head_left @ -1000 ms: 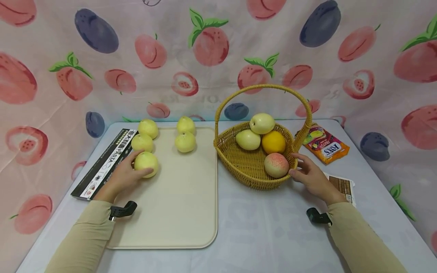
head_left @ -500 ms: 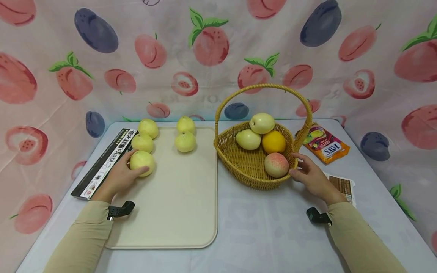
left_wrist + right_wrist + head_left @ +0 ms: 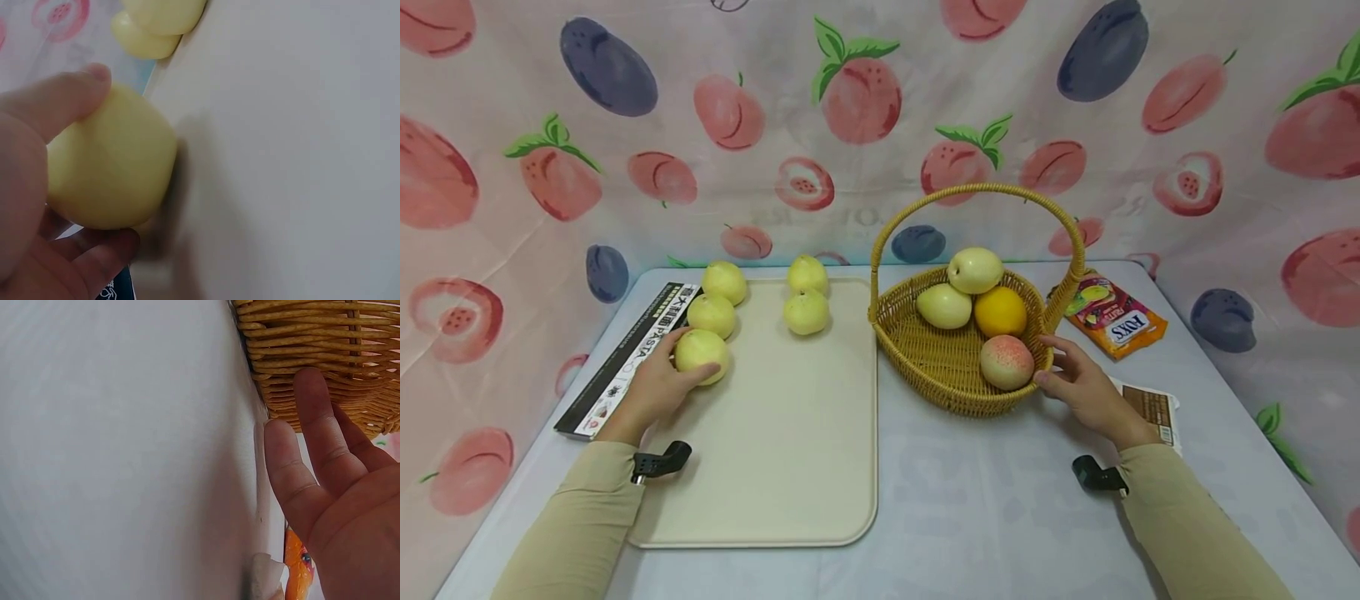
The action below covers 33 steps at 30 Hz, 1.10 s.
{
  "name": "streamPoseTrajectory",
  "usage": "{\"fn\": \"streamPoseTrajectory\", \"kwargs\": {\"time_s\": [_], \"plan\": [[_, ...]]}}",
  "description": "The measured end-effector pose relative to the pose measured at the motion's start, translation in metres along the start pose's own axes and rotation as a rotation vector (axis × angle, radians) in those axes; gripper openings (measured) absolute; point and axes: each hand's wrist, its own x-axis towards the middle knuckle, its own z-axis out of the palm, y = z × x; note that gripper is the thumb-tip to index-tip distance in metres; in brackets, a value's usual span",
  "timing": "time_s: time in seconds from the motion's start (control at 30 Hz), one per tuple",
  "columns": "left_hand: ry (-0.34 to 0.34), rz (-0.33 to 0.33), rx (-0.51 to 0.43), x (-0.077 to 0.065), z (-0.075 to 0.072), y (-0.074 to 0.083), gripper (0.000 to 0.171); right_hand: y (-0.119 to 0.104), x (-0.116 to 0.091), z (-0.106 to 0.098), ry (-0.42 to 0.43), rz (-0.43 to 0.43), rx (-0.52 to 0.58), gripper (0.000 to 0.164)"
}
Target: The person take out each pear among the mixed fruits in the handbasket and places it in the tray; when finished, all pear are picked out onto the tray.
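We see the left hand (image 3: 655, 383) curled round a yellow fruit (image 3: 702, 357) at the left edge of the tray (image 3: 775, 433); only its wrist view shows us the fingertips (image 3: 128, 244) opposite the thumb. The right hand (image 3: 1093, 396), fingers nearly straight, touches the basket (image 3: 951, 398); only the head view shows the peach (image 3: 1007, 363) inside.

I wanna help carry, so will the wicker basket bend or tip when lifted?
The wicker basket probably won't bend; its arched handle stands upright. It might tilt right, because the peach and orange sit right of center.
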Motion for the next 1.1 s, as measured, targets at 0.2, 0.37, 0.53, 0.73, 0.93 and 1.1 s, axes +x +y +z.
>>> {"fn": "streamPoseTrajectory", "kwargs": {"time_s": [0.2, 0.37, 0.53, 0.73, 0.93, 1.1], "plan": [[0.024, -0.031, 0.0, 0.0007, -0.0004, 0.0014, 0.088, -0.0006, -0.001, 0.0004, 0.0, 0.001, 0.003, 0.069], [0.041, -0.037, 0.025, 0.0012, -0.0021, 0.0029, 0.088, -0.0008, -0.0013, 0.0008, -0.002, 0.002, 0.009, 0.069], [0.045, -0.033, 0.036, 0.001, -0.0041, 0.0045, 0.087, -0.0009, -0.0012, 0.0004, 0.001, 0.003, 0.003, 0.07], [0.038, -0.052, 0.043, 0.0018, -0.0046, 0.0055, 0.089, 0.0, -0.0002, -0.0009, 0.008, -0.01, -0.01, 0.068], [0.035, -0.073, 0.043, 0.0025, -0.0042, 0.006, 0.089, 0.0017, 0.0006, -0.0008, 0.007, -0.016, -0.007, 0.067], [0.023, -0.072, 0.037, 0.0025, -0.0046, 0.0067, 0.09, 0.0034, 0.0012, -0.001, 0.006, -0.023, -0.001, 0.067]]}}
